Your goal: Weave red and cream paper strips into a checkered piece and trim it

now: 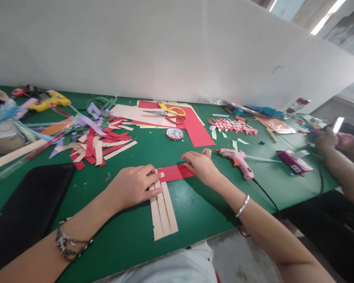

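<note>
Two hands at paper strips near the bench's front edge

The left hand (135,185) lies flat, fingers pressing the beige strips (162,208); the right hand (200,165) pinches the red strips (174,173) crossing them. A pink glue gun (238,160) lies just right, scissors (168,113) toward the back edge

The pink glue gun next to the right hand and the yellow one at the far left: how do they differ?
The pink glue gun lies on bare green table close beside the right hand, its black cord running off the near edge. The yellow glue gun lies far back near the white wall, among clutter, out of both hands' reach; no cord shows. The pink one looks larger only by nearness. Both lie on their sides, untouched.
</note>
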`<state>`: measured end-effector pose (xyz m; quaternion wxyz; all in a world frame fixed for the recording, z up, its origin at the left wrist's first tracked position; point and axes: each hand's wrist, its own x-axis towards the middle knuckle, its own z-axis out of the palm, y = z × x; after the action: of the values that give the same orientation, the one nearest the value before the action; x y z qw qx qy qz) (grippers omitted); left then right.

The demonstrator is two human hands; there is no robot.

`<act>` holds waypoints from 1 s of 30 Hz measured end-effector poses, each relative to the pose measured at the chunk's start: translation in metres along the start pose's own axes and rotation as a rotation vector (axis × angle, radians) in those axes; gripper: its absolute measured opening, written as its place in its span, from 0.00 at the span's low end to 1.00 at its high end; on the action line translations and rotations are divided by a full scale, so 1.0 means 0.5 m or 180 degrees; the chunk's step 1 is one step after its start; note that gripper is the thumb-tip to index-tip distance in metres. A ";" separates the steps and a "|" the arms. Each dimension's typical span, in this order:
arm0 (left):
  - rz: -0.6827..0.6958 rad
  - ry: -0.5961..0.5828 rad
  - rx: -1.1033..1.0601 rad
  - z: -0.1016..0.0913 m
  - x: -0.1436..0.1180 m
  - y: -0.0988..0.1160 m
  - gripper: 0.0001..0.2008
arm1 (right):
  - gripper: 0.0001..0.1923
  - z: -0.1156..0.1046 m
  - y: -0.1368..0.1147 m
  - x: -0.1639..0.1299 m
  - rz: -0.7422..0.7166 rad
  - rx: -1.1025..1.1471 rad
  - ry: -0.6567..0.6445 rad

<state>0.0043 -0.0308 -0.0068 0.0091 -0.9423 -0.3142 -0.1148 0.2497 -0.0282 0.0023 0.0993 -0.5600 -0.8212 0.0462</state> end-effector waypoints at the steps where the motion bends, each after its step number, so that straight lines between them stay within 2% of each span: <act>1: -0.0021 -0.0001 -0.0032 0.001 -0.001 0.000 0.24 | 0.09 0.000 0.000 0.000 0.0000 -0.0002 0.0004; 23: -0.0023 -0.0128 0.0116 -0.006 0.001 0.002 0.22 | 0.07 0.013 0.015 -0.001 -0.0044 -0.0072 0.0098; 30: 0.0006 -0.0031 0.0102 -0.004 0.001 0.002 0.23 | 0.07 0.016 0.019 0.002 -0.0035 -0.0205 0.0108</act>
<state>0.0050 -0.0316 -0.0046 0.0227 -0.9429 -0.3152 -0.1052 0.2563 -0.0237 -0.0073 0.0954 -0.5591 -0.8236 0.0097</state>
